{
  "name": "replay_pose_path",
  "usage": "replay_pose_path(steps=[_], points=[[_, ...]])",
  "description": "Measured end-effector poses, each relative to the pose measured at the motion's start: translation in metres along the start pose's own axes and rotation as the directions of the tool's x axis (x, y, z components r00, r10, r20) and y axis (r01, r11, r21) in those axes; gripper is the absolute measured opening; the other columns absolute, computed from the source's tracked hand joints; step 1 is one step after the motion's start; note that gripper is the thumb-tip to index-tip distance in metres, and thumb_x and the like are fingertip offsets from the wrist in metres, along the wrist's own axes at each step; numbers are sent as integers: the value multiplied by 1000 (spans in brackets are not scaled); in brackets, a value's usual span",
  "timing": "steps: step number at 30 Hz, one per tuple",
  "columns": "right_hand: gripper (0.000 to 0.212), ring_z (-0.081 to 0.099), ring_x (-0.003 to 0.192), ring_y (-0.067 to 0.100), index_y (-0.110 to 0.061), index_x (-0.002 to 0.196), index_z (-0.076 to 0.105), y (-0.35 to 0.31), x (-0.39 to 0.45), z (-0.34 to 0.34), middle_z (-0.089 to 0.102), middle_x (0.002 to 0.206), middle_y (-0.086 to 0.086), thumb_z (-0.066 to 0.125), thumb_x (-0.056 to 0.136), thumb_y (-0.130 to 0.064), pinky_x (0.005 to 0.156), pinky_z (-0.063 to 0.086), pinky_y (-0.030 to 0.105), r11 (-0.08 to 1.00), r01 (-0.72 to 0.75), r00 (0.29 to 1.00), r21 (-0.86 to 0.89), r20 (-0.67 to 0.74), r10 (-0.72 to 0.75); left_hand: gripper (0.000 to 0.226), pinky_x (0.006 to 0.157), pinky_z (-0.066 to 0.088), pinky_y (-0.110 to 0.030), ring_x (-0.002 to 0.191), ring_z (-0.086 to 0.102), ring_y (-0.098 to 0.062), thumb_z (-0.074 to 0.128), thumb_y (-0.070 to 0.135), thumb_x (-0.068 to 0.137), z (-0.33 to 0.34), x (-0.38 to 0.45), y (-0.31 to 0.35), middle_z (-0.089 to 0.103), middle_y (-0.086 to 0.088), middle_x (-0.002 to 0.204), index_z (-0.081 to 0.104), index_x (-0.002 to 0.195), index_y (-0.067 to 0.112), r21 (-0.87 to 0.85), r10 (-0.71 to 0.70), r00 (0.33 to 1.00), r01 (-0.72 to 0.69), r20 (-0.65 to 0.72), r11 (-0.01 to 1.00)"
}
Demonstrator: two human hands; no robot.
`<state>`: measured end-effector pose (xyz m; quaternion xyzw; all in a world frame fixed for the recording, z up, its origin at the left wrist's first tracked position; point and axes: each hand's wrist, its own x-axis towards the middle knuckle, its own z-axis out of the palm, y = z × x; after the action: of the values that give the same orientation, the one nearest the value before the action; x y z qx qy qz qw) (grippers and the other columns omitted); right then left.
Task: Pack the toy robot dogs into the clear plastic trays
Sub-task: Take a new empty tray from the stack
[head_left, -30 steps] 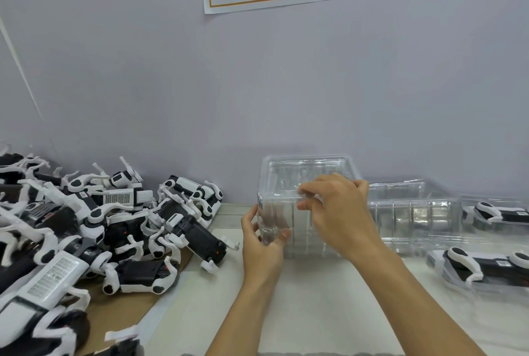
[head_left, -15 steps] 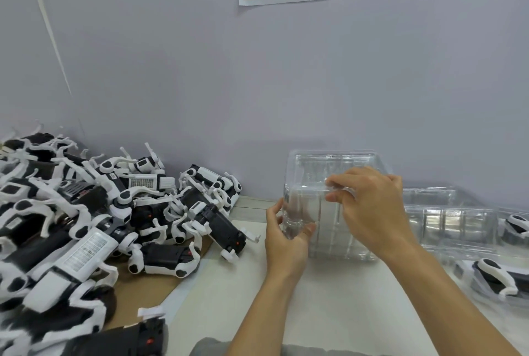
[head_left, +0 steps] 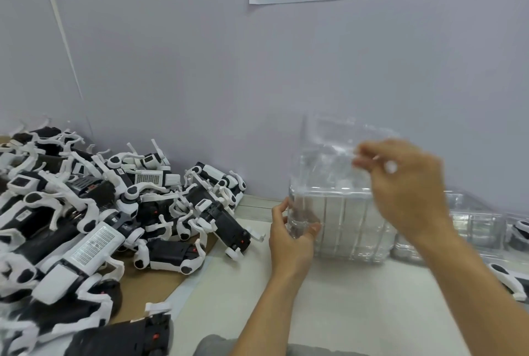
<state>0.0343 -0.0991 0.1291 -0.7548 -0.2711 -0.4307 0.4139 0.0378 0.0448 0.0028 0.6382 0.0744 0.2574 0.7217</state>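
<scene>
The left hand grips the lower corner of the stack of clear plastic trays. Above it, the right hand pinches the blurred top tray. Left of both lies the heap of black-and-white toy robot dogs.

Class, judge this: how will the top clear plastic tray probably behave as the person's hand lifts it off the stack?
The thin clear plastic tray probably flexes and feels light: the right hand raises it by a fingertip pinch. The stack of clear trays may shift or tip, since the left hand steadies its corner.
</scene>
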Motion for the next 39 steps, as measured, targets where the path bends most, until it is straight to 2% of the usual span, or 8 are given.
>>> replay_pose_path(steps=[5,11,15,18,23,28,35,39], points=[[10,62,78,2,-43,89,71,6,27,-63,69,84,-21,62,88,-48,77,47,17,901,-170,923,400,-255,288,38,67,41,-6,97,56,4,67,18,95,-2,3,-5,53,20,108,47,117,43,118,-22,999,26,-32,993],[20,62,78,7,-26,96,68,23,22,-62,65,82,-12,55,100,-40,71,46,24,391,-506,645,769,36,763,28,66,34,-16,86,48,-8,75,33,86,0,2,-6,50,10,91,48,87,24,451,224,968,-150,-114,880],[24,58,69,9,-20,99,69,33,20,-59,63,77,-7,51,102,-36,65,44,24,196,-537,597,821,206,775,35,54,39,-14,56,49,-3,65,34,93,7,0,-6,54,13,56,51,63,24,527,267,945,-327,189,784],[30,58,67,10,-17,101,69,35,19,-57,64,77,-5,49,102,-38,68,44,25,116,-569,584,814,301,754,12,87,50,-25,93,61,-7,62,33,95,13,-4,-14,68,10,97,67,97,23,606,14,872,-351,489,714],[29,58,70,12,-17,103,71,38,18,-56,63,79,-5,51,101,-37,69,45,26,121,-619,580,776,347,737,59,116,29,-25,143,34,-9,56,31,99,9,-8,-14,37,9,155,33,153,28,657,-172,792,-340,586,673],[26,60,69,10,-19,102,71,37,17,-52,63,79,-6,54,100,-39,64,43,26,189,-685,569,703,355,742,77,125,0,-37,151,-11,-3,51,33,101,9,-11,-11,-7,19,165,1,159,38,698,-324,680,-389,658,601],[25,61,64,11,-17,102,73,39,16,-56,66,73,-6,58,98,-37,65,45,28,318,-737,606,597,373,703,25,83,43,-5,108,64,-8,57,16,98,10,4,-6,67,10,117,69,119,20,615,-139,874,-206,465,761],[24,62,61,10,-20,95,75,41,19,-67,66,73,-7,59,96,-38,66,44,28,425,-736,659,527,417,626,27,65,55,-29,66,68,-17,48,0,95,5,12,13,73,-6,82,68,85,15,360,-94,989,48,113,932]])
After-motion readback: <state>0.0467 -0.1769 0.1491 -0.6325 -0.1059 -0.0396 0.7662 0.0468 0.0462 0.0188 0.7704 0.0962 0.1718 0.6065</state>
